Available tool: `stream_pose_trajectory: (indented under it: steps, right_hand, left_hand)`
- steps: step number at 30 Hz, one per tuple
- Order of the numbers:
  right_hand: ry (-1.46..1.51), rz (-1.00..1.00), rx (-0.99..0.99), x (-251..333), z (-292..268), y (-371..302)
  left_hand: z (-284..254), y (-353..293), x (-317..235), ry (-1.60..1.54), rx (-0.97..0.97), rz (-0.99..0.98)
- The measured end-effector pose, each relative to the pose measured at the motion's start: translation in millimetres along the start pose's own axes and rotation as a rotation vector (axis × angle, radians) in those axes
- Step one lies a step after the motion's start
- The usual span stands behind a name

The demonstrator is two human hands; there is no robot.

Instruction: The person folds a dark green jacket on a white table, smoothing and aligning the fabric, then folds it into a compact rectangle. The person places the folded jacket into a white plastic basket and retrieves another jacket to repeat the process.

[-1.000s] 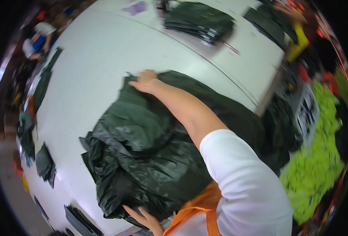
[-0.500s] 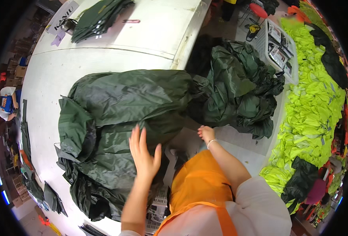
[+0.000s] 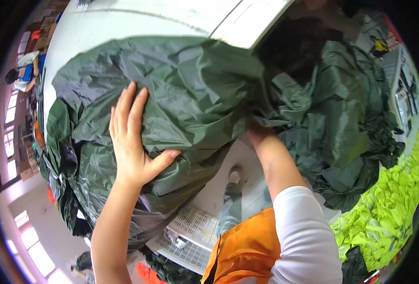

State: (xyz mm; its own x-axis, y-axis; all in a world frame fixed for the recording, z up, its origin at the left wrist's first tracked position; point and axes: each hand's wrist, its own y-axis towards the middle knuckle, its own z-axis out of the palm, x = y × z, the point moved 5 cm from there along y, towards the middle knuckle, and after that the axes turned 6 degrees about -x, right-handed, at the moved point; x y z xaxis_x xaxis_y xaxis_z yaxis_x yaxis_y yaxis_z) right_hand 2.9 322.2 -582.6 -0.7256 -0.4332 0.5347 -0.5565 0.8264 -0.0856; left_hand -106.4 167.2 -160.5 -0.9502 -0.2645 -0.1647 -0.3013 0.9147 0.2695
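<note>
Fingers [image 3: 137,111] of the left hand [image 3: 130,149] spread on green cloth [image 3: 195,104], right hand out of sight at its edge.

The cloth lies bunched on the white table [image 3: 119,21], drooping over the near side, its right end reaching toward a green heap [image 3: 339,118]. Its sheen and creases suggest thin, limp, slippery stuff, light per layer yet bulky, hardly fragile; a fistful of gathered edge near the right hand should grip better than a flat pinch. The left arm rises from below, palm down, thumb out to the right, the other fingers slightly apart. The right forearm [image 3: 280,163] angles up and leftward into shadow; whether those fingers clasp anything, I cannot tell.
</note>
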Motion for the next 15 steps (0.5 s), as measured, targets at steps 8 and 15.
stream_pose_trajectory:
  steps: [8,15]
  right_hand:
    - [-0.243,-0.148,1.085,-105.5,-12.6,-272.4]
    - [0.422,1.355,-0.337,-324.5,-22.9,-334.9]
  left_hand:
    - [-1.8,-13.5,13.8,-0.031,-0.079,0.060]
    - [2.4,-13.1,13.4,-0.127,-0.093,0.132]
